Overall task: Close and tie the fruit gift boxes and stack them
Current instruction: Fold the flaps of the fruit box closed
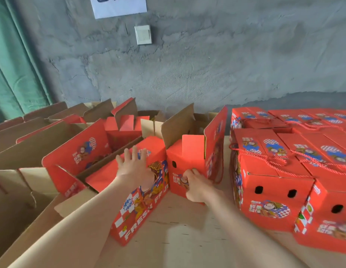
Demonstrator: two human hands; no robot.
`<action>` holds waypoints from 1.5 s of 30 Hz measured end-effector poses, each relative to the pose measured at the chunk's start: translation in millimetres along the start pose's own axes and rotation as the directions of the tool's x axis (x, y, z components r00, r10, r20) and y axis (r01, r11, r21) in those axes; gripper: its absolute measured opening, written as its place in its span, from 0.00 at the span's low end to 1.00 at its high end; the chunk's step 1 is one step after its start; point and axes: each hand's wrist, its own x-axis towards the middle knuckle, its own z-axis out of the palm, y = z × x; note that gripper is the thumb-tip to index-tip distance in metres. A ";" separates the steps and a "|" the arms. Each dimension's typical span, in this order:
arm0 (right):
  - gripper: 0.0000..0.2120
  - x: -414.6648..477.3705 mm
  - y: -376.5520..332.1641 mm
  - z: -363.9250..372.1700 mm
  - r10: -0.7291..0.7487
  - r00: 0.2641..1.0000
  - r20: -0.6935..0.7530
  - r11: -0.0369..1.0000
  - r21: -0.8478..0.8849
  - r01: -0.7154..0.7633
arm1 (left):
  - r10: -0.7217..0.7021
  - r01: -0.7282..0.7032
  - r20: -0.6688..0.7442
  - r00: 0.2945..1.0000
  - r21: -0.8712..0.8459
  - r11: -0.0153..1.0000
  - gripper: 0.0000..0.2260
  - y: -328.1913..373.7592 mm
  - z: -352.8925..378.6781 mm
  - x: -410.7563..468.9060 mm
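Observation:
A red fruit gift box (180, 167) stands open in the middle of the table, its cardboard flaps up. My left hand (134, 167) lies flat with spread fingers on the box's long red flap (129, 209), which leans toward me. My right hand (197, 187) has its fingers curled against the box's front end panel near a round hole. A red rope hangs by the box's right flap (215, 144). To the right sits a stack of closed red boxes (274, 190) tied with red rope handles.
More open red boxes (79, 151) and plain brown cardboard flaps (23, 186) fill the left side. A grey concrete wall with a light switch (143, 34) rises behind. Green curtain (15, 74) hangs at far left. Bare wooden tabletop (180, 244) lies in front.

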 end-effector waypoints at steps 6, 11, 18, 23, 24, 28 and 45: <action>0.23 -52.4 -22.5 9.3 -0.025 0.999 0.022 1.000 -0.006 0.025 | 0.028 -0.175 -0.250 0.968 -0.593 0.786 0.36 9.0 -4.9 -29.8; 0.18 -115.5 -28.0 11.8 -0.025 0.999 -0.034 1.000 0.005 0.025 | -0.180 -0.161 -0.248 0.952 -0.904 0.397 0.31 29.7 -35.7 -68.1; 0.09 -208.1 -21.1 -9.9 0.084 0.995 -0.047 0.996 0.008 -0.084 | 0.207 -0.357 -0.316 0.926 -0.555 0.751 0.29 31.9 -76.9 -148.6; 0.12 -265.7 -8.0 -34.6 0.297 0.955 0.002 0.955 0.020 -0.297 | 0.368 -0.443 -0.247 0.896 -0.511 0.737 0.05 66.8 -108.4 -214.5; 0.14 -276.9 -0.8 -38.5 0.330 0.944 0.010 0.944 0.001 -0.330 | 0.395 -0.467 -0.250 0.884 -0.504 0.726 0.06 77.2 -111.9 -228.7; 0.16 -327.3 31.7 -56.2 0.425 0.905 0.004 0.902 0.081 -0.424 | 0.576 -0.633 -0.292 0.763 -0.517 0.576 0.15 126.3 -120.7 -297.5; 0.12 -400.1 2.9 -56.3 0.479 0.812 -0.333 0.766 0.611 -0.201 | 0.602 -0.598 -0.140 0.786 -0.419 0.683 0.23 -2.1 -102.7 -287.8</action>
